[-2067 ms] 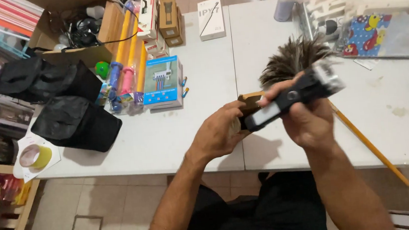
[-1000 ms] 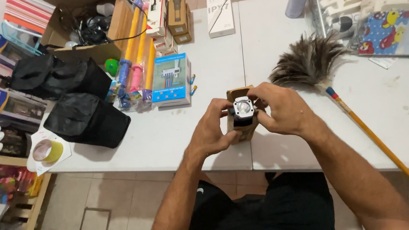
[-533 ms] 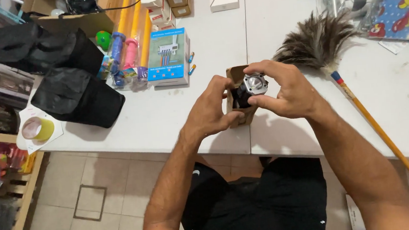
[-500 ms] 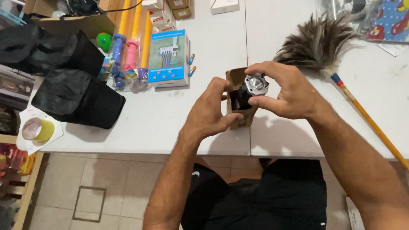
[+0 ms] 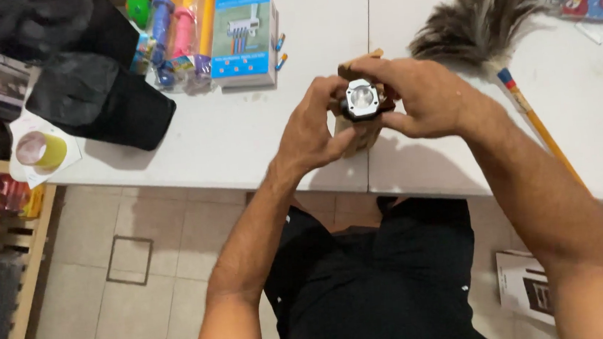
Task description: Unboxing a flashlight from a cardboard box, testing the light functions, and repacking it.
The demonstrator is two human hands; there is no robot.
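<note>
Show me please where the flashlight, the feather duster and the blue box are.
flashlight (image 5: pixel 361 100), head view, on its round glass front.
feather duster (image 5: pixel 480 23), head view, on the feather head.
blue box (image 5: pixel 243 39), head view, on its printed top face.

My left hand (image 5: pixel 313 129) and right hand (image 5: pixel 414 96) are bare: no gloves, rings, watch or wristbands. Both forearms are uncovered up to the picture's lower edge, and no sleeves show. I wear a plain black fabric garment (image 5: pixel 375 285) over my torso and lap. It has soft creases and a few tiny pale specks.
</note>
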